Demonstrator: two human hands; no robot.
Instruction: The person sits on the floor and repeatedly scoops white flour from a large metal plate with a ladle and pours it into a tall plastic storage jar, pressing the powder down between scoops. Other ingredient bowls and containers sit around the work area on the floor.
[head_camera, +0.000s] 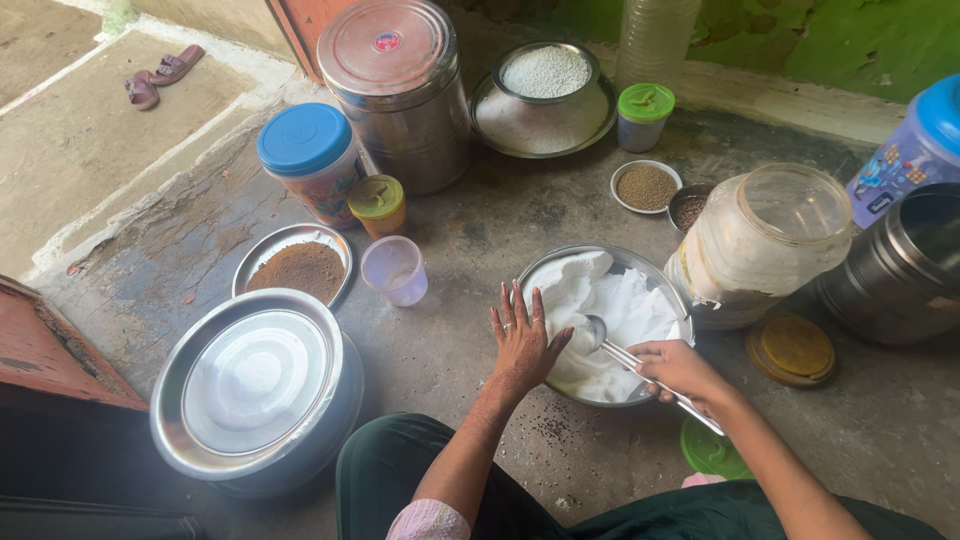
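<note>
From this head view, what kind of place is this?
Likely a home cooking spot on a bare concrete floor, by a doorstep. Steel canisters, plastic jars and small dishes of grain stand around; the person works a steel plate of white flour with a spoon.

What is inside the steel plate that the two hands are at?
The plate holds white powder and the bowl of a spoon, held by the right hand. The powder covers the plate's bottom.

Left hand (522, 338): ring on one finger, bare forearm, pale pink patterned sleeve edge at 6 o'clock. Right hand (672, 366): bare forearm. Dark green garment over lap.
</note>
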